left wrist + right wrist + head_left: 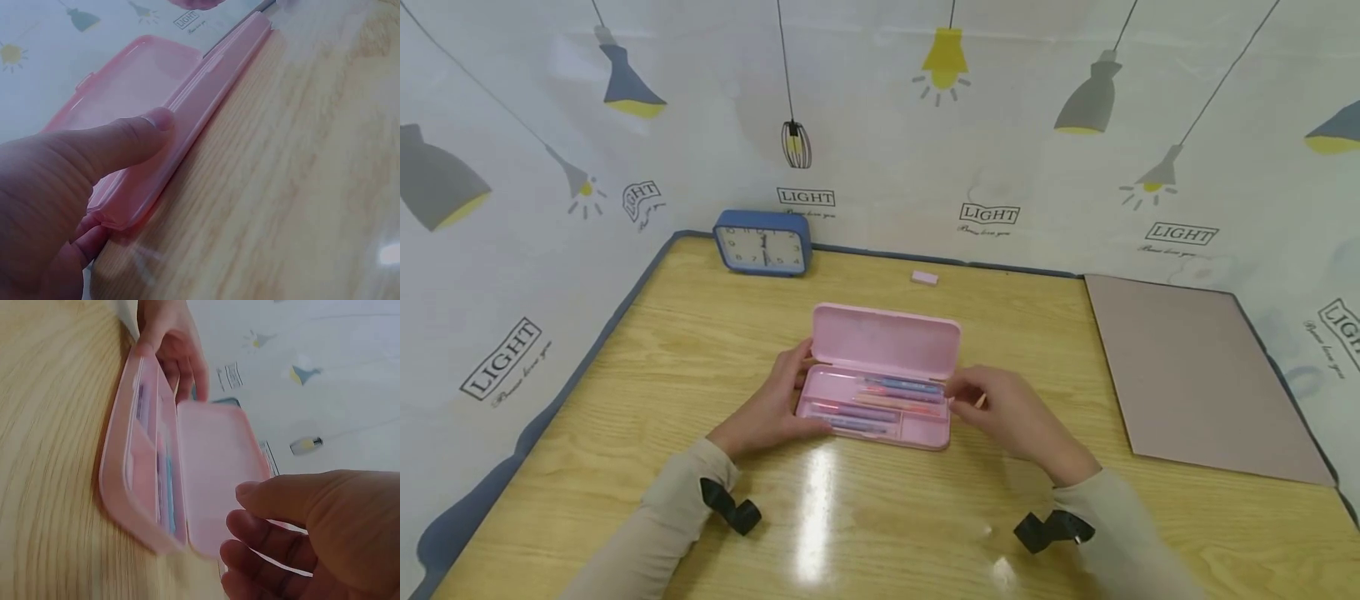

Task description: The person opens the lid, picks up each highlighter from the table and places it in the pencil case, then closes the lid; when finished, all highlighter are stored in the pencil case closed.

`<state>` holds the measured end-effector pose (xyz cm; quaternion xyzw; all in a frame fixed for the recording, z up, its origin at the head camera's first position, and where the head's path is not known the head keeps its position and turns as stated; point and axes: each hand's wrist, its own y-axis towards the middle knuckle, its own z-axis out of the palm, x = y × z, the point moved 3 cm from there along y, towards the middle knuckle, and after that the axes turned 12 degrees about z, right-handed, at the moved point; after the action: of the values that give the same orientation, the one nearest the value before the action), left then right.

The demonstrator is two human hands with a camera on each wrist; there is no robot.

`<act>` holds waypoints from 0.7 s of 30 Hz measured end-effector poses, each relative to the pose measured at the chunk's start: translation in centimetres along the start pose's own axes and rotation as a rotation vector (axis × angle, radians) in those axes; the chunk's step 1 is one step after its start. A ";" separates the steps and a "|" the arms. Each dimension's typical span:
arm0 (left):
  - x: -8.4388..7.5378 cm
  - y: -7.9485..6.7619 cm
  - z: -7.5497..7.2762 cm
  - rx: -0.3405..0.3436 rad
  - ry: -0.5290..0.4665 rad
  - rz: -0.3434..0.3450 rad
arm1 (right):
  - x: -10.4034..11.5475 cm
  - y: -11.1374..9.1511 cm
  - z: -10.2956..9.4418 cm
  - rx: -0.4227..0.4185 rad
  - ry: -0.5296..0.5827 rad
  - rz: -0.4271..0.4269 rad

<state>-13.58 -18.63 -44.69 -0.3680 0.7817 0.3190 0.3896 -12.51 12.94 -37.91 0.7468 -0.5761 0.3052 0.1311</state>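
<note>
A pink pencil case [925, 432] lies on the wooden table with its lid [886, 340] raised at the back. Several pens [902, 386] are in its divided compartments, some blue, some purple and some orange-pink. At the case's left end, my left hand [767, 408] holds it, thumb [134, 140] along the front wall and fingers around the end and back. Beside the right end is my right hand [1011, 412], its fingers loosely bent. In the right wrist view nothing shows between those fingers [256, 553], and they appear apart from the case.
A blue clock [763, 243] stands at the back left of the table. Behind the case is a small pink eraser [925, 277]. A flat brownish-pink board [1210, 375] lies to the right. A lamp-patterned sheet [880, 167] borders the back and sides.
</note>
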 end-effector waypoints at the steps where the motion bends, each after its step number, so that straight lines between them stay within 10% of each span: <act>1: 0.0 0.0 0.0 -0.001 0.003 0.003 | -0.6 -0.3 -0.3 -0.009 -0.006 0.003; 21: 0.3 0.0 0.1 0.000 -0.006 0.002 | -9.9 -5.3 -2.1 -0.034 -0.127 0.095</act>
<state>-13.68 -18.62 -45.03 -0.3661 0.7808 0.3207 0.3917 -9.66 23.36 -41.48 0.7341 -0.6232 0.2533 0.0921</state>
